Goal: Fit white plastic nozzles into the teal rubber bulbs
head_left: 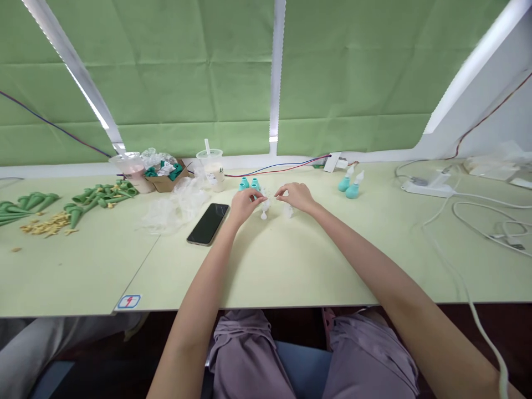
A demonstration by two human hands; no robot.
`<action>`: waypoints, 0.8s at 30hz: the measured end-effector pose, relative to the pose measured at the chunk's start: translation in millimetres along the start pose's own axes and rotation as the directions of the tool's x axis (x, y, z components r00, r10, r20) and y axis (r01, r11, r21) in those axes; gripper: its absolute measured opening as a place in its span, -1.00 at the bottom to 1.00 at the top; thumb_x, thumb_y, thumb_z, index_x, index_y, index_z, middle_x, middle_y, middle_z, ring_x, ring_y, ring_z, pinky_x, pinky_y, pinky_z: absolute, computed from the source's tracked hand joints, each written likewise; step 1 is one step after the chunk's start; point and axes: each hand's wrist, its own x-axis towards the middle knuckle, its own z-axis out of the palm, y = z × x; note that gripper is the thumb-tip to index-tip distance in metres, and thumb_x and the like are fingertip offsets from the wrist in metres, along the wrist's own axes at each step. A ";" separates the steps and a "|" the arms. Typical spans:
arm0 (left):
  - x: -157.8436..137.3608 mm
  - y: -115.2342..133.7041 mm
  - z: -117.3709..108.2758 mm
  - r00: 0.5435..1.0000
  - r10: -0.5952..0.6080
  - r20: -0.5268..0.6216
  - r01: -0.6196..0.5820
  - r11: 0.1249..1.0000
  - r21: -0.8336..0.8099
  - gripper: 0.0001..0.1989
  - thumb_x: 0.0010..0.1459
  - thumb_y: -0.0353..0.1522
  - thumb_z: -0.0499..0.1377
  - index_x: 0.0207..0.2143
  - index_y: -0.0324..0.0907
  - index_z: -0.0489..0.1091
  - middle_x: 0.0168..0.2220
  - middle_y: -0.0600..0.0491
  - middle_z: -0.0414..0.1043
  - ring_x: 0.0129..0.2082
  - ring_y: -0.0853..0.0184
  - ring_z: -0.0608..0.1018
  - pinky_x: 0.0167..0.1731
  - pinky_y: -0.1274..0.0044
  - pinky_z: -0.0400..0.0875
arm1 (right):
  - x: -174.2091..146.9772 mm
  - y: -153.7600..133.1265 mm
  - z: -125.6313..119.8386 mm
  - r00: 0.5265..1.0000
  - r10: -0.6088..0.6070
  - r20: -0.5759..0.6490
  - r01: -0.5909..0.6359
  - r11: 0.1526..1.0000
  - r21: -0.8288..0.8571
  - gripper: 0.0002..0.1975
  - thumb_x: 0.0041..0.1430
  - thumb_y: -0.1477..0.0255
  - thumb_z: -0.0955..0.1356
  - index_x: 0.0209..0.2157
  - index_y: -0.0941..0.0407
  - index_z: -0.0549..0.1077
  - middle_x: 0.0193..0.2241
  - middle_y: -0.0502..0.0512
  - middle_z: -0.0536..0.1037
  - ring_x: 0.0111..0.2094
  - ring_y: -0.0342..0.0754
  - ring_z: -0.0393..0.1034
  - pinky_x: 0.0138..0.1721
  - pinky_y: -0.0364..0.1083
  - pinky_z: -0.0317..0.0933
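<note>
My left hand (244,205) is over the table with its fingertips pinched. A small translucent piece (264,215) is close beneath those fingers. My right hand (297,197) faces it a short gap away, thumb and fingers also pinched together. Whatever either pinch holds is too small to make out. More clear pieces (288,210) lie just below my right hand. Behind my left hand stand several teal rubber bulbs (254,183), partly covered by it. Off to the right, two teal bulbs (352,190) stand upright with translucent pointed tips on them.
A phone (208,224) lies left of my left forearm, beside crumpled clear plastic (177,205). Farther back are a cup with a straw (214,170) and a small cardboard box (168,182). Green cone-shaped parts (100,195) cover the left. A power strip (428,188) and white cables occupy the right.
</note>
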 end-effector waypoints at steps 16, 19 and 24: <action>-0.9 -10.7 -7.7 0.926 0.078 0.369 -0.017 0.986 -0.165 -0.88 -0.15 -0.28 0.33 -0.51 -0.13 0.56 -0.33 0.01 0.50 -0.32 0.32 0.49 -0.26 0.49 0.35 | -45.1 108.8 -37.0 0.898 0.336 -0.283 -0.298 0.940 0.168 -0.73 0.13 0.30 0.28 -0.24 0.03 0.59 -0.23 0.08 0.57 -0.37 -0.04 0.33 -0.32 -0.08 0.17; -2.1 -11.4 -4.1 0.924 0.082 0.372 -0.030 0.989 -0.142 -0.90 -0.14 -0.31 0.33 -0.52 -0.14 0.56 -0.33 0.02 0.50 -0.34 0.33 0.49 -0.27 0.50 0.34 | -42.5 129.9 -40.7 0.834 0.389 -0.391 -0.375 0.920 0.115 -0.70 0.13 0.38 0.25 -0.16 0.04 0.55 -0.14 0.12 0.52 -0.17 0.05 0.32 -0.16 -0.02 0.18; -2.3 -11.6 -1.2 0.926 0.071 0.371 -0.041 0.995 -0.089 -0.95 -0.13 -0.37 0.34 -0.51 -0.12 0.56 -0.34 0.05 0.47 -0.35 0.38 0.46 -0.32 0.55 0.29 | -40.8 160.8 -54.1 0.668 0.470 -0.576 -0.525 0.847 0.082 -0.64 0.10 0.41 0.25 -0.07 0.09 0.47 -0.06 0.27 0.41 -0.02 0.19 0.18 -0.08 0.08 0.12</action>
